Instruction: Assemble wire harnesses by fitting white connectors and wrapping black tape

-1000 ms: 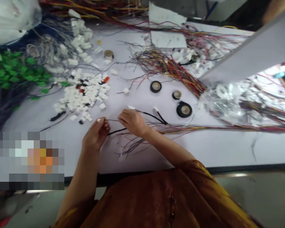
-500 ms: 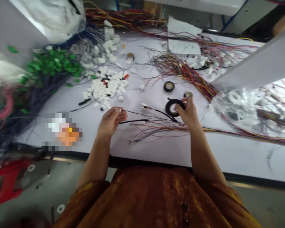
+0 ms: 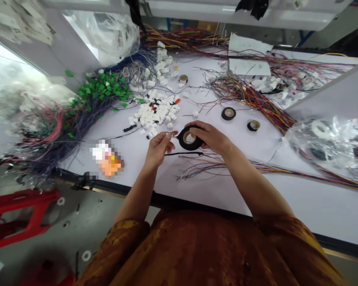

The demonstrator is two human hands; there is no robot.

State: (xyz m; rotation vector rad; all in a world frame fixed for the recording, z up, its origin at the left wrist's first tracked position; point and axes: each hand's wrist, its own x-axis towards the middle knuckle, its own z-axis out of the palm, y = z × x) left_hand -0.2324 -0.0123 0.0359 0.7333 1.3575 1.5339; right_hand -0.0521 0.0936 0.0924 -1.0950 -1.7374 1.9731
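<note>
The right hand [image 3: 210, 137] grasps the black tape [image 3: 184, 143] by its ring, fingers over the far rim, and holds it above the table [image 3: 310, 206] just beside the left hand [image 3: 158, 149] — the tape's drawn-out tip points toward the left fingertips. The left hand pinches a thin wire [image 3: 175, 136] between thumb and forefinger, though the fingers partly hide the hold. Below lies a black sleeve [image 3: 185, 153] near loose wires [image 3: 193, 165] — white connectors [image 3: 158, 113] are heaped beyond.
</note>
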